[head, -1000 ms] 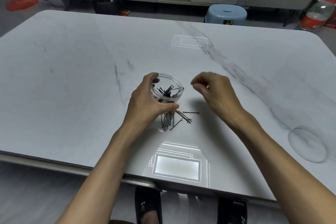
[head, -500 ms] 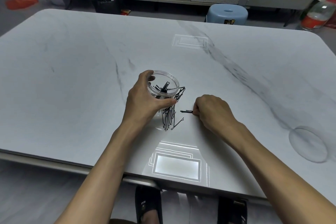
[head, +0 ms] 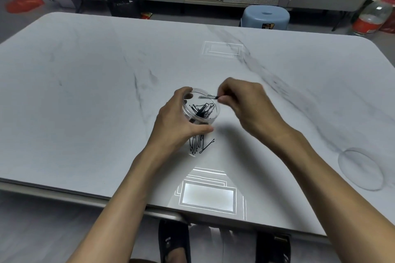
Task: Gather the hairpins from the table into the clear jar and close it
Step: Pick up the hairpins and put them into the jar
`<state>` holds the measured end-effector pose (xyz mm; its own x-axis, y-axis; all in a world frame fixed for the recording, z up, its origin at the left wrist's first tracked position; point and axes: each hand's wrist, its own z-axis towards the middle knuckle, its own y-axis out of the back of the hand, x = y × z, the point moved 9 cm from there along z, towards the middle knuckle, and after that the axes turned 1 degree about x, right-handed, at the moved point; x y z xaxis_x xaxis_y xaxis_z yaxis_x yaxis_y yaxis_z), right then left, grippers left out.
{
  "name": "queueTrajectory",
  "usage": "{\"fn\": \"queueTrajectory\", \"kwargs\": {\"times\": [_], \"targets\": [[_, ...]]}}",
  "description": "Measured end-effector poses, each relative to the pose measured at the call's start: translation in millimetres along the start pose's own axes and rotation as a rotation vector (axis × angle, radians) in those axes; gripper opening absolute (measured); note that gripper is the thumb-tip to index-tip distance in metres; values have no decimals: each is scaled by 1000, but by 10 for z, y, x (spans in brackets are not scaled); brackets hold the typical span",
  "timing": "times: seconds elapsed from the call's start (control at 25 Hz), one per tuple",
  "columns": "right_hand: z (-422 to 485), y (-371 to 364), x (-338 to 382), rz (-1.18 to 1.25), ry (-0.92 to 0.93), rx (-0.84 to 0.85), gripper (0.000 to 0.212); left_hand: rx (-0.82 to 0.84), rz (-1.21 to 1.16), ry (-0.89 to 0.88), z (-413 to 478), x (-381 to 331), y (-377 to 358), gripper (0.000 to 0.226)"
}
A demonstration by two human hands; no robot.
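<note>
A clear round plastic jar (head: 214, 118) stands open near the front middle of the white marble-patterned table (head: 85, 92). Inside it, a bundle of thin black hairpins (head: 202, 110) fills the lower part, their ends showing through the open mouth. More black lengths (head: 196, 145) show below the left hand, apparently through the jar's clear wall. One bent black pin (head: 207, 147) lies slanted at the jar's foot, and whether it is inside or on the table cannot be told.

The left hand (head: 177, 121) grips the jar from its left side. Its fingers curl round the far rim and its thumb wraps round the near wall.

The right hand (head: 245, 107) hangs just right of the jar's mouth with its knuckles up. Its fingertips (head: 222, 98) are bunched and pinch one end of a single hairpin (head: 208, 97). That pin is blurred and reaches leftward over the open mouth, above the pins inside.

A flat clear round lid (head: 361, 168) lies on the table well to the right, near the front edge and apart from both hands.
</note>
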<state>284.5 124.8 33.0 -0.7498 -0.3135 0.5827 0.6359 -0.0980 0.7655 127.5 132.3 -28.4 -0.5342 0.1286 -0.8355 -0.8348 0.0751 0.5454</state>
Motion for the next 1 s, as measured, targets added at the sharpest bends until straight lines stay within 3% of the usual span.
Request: {"fn": "queueTrajectory", "kwargs": {"times": [0.12,0.24,0.32,0.4,0.48,0.56,0.8,1.0], "targets": [[22,-228,142,0,78,112,9,57,-7,-29,-15,-53,-90,96],[36,-98,44,102,58,-71,13,-1,-19,-9,-1,2,11,96],[30,-72,-194,161,-65,-121,15,-77,-41,22,8,62,141,96],[15,-336,-325,152,-123,66,17,-153,-68,57,8,133,278,95],[-98,-732,-283,45,-45,339,26,-215,-92,81,4,189,388,94],[-197,-970,-217,-31,33,460,29,-245,-97,90,3,218,451,94],[-184,-948,-181,-243,139,376,9,-227,-85,90,-6,226,434,94],[-237,-920,-274,-306,100,373,12,-210,-70,91,4,221,406,96]]}}
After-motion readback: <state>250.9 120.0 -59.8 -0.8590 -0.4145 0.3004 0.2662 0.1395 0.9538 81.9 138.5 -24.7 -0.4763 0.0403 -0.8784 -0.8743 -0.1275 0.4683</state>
